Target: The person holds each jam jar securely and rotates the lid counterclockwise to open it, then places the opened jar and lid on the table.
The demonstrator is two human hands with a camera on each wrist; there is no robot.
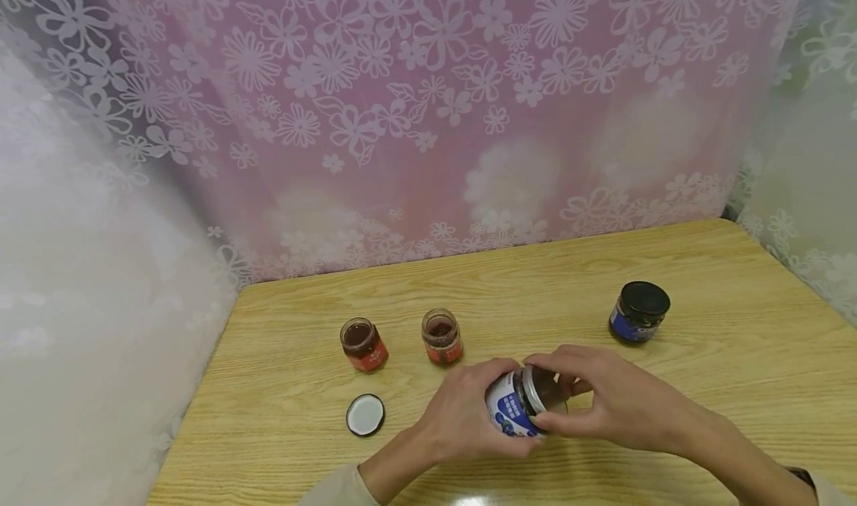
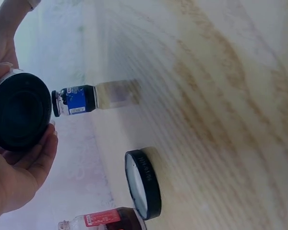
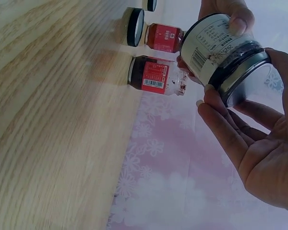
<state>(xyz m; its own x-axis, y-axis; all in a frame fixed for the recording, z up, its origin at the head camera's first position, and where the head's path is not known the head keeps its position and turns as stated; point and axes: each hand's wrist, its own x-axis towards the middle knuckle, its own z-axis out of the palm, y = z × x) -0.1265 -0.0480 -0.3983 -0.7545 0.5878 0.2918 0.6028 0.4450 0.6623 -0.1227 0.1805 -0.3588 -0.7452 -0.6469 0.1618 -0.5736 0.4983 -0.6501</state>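
Observation:
A blueberry-labelled jam jar (image 1: pixel 506 411) is held tilted off the table between both hands. My left hand (image 1: pixel 462 414) grips its body, with the fingers wrapped round the side. Its dark round base (image 2: pixel 22 112) faces the left wrist camera. My right hand (image 1: pixel 619 404) holds the silver lid (image 3: pixel 245 79) at the mouth end, fingertips and thumb spread round the rim. Whether the lid is loose on the jar I cannot tell.
Two uncovered red-labelled jars (image 1: pixel 366 347) (image 1: pixel 443 340) stand left of centre. A dark-rimmed lid (image 1: pixel 365 415) lies by them, white side up. Another blue-labelled jar (image 1: pixel 638 315), with a black lid, stands to the right. A floral curtain (image 1: pixel 415 119) hangs behind the wooden table (image 1: pixel 288 320).

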